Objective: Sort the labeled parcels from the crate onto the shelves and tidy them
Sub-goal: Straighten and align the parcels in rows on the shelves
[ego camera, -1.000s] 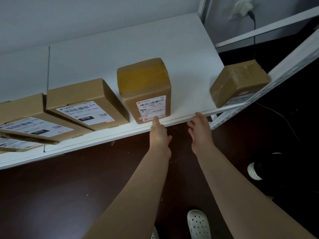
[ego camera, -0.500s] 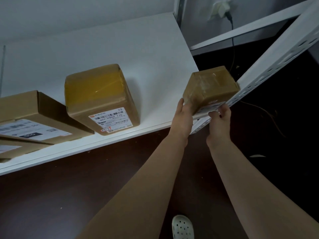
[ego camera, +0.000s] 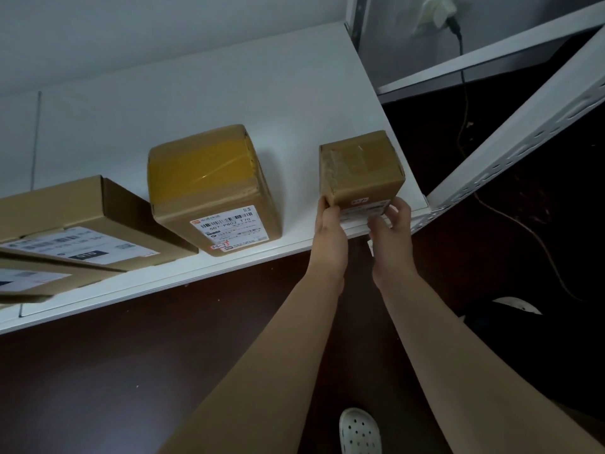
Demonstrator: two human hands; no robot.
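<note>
A small parcel [ego camera: 360, 168] sits at the front right corner of the white shelf [ego camera: 229, 93], its labelled face turned towards the front edge and its taped top facing up. Both hands have hold of it low on that front face. The left hand [ego camera: 330, 231] clasps the lower left corner with fingers curled round the side, and the right hand [ego camera: 391, 224] pinches the lower right corner, its curled fingers covering part of the label. The parcel's base seems to rest on the shelf, though the hands hide the front edge there, so I cannot tell for sure. Further along the front edge towards the left, well apart from it, stands a taller taped parcel [ego camera: 209, 185] with a printed label facing forward. Just beside that one, at the left end, lies a flat box [ego camera: 82, 217], label up, overlapping another flat box [ego camera: 32, 280] that is cut off by the frame. A perforated white upright [ego camera: 510, 142] slants away from the shelf's right corner. On the wall behind it is a socket [ego camera: 438, 11] with a dark cable [ego camera: 463, 80] hanging down. Below, on the dark floor, a white perforated shoe [ego camera: 360, 430] shows.
</note>
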